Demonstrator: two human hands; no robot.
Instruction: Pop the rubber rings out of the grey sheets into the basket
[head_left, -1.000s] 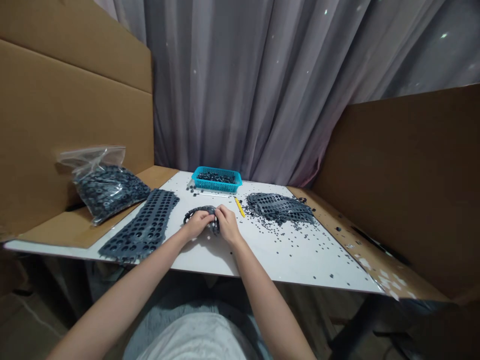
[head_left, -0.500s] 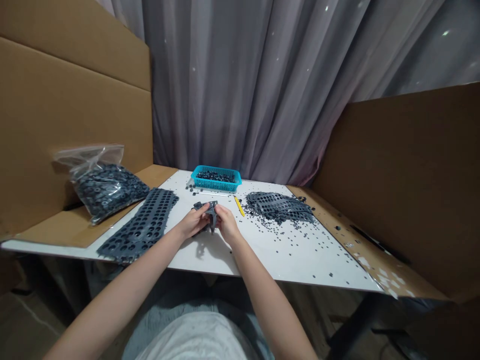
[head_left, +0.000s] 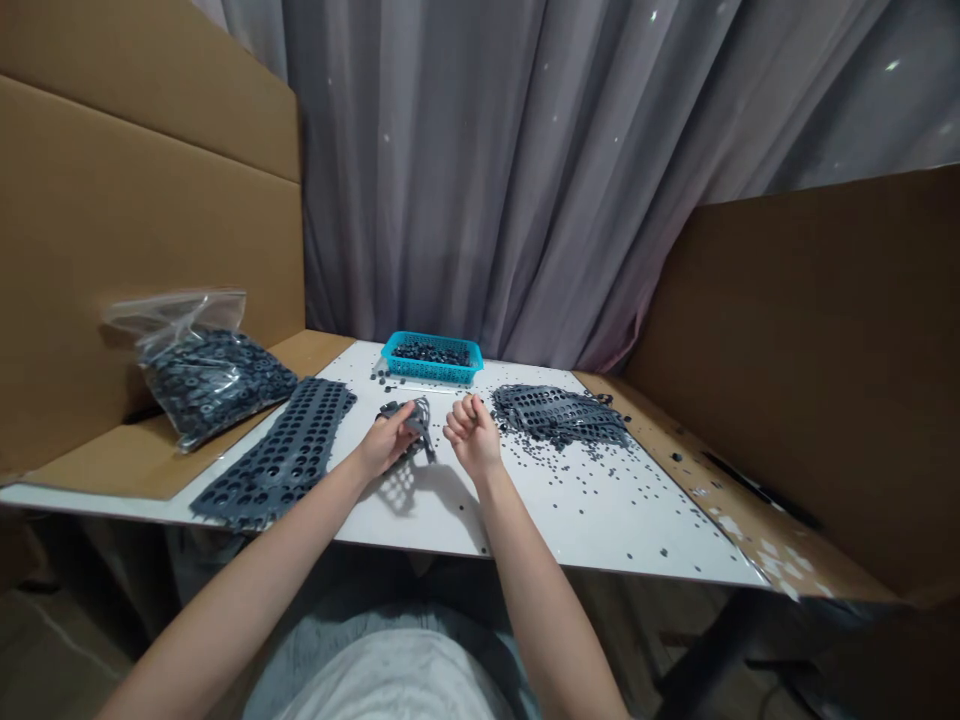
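Note:
My left hand [head_left: 386, 440] is closed on a bent dark grey perforated sheet [head_left: 421, 418], held just above the white tabletop. Part of that sheet is hidden behind the fingers. To its right, apart from the sheet, my right hand [head_left: 474, 435] is raised with its fingers curled in; whatever it may hold is too small or hidden. A flat perforated grey sheet [head_left: 289, 450] lies left of my left hand. Right of my right hand is a pile of similar perforated sheets [head_left: 559, 412], with many tiny dark bits scattered around it.
A blue basket [head_left: 433, 372] with small dark pieces stands at the back of the white table [head_left: 517, 520]. A clear zip bag [head_left: 214, 375] full of dark pieces leans at the left. Cardboard walls [head_left: 817, 380] rise on both sides, and a grey curtain [head_left: 450, 180] hangs behind.
My right hand has let go of the perforated sheet and moved right, its fingers curling. It now covers the yellow pen-like tool. My left hand still holds the sheet.

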